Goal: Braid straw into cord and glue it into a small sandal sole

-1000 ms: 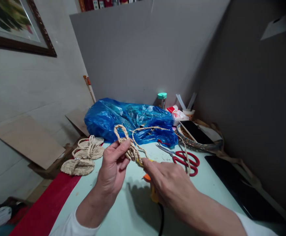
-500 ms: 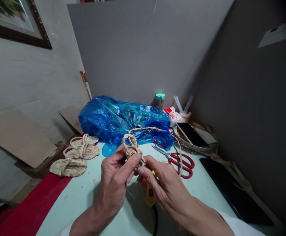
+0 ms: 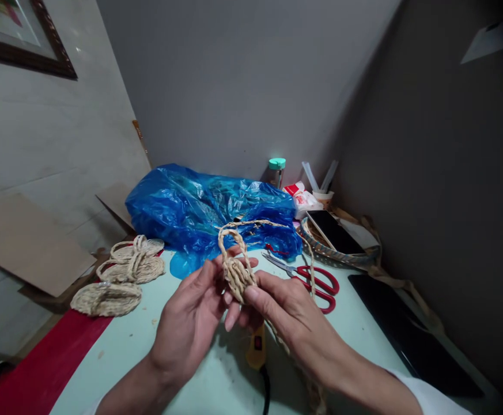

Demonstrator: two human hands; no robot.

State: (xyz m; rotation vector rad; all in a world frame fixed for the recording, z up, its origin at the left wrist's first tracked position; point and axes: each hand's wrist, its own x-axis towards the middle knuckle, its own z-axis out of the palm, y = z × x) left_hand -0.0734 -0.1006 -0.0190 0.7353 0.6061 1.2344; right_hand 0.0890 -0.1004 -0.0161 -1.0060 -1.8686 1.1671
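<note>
We count one small woven piece with one loop at its top, held between two hands, and three woven sandals left of the grip. One pair of scissors and one yellow tool complete our count here.

Our right hand pinches the piece's lower right edge between thumb and forefinger. Our left hand cups it from behind and the left, fingers spread; we cannot tell whether its thumb presses.

Half a second ago our left thumb lay across the piece's front; now it sits off to the left, baring more of the woven face. A blurred tan strand now shows below our right wrist, and the tool's orange part has gone from sight behind our hands.

Directly beyond the grip, a crumpled blue bag fills the back, with a thin cord running over it and down across the scissors, right of our grip. Farther right are a phone on a round tray and a black slab. Our hands block the tool's upper end, just below the grip.
</note>
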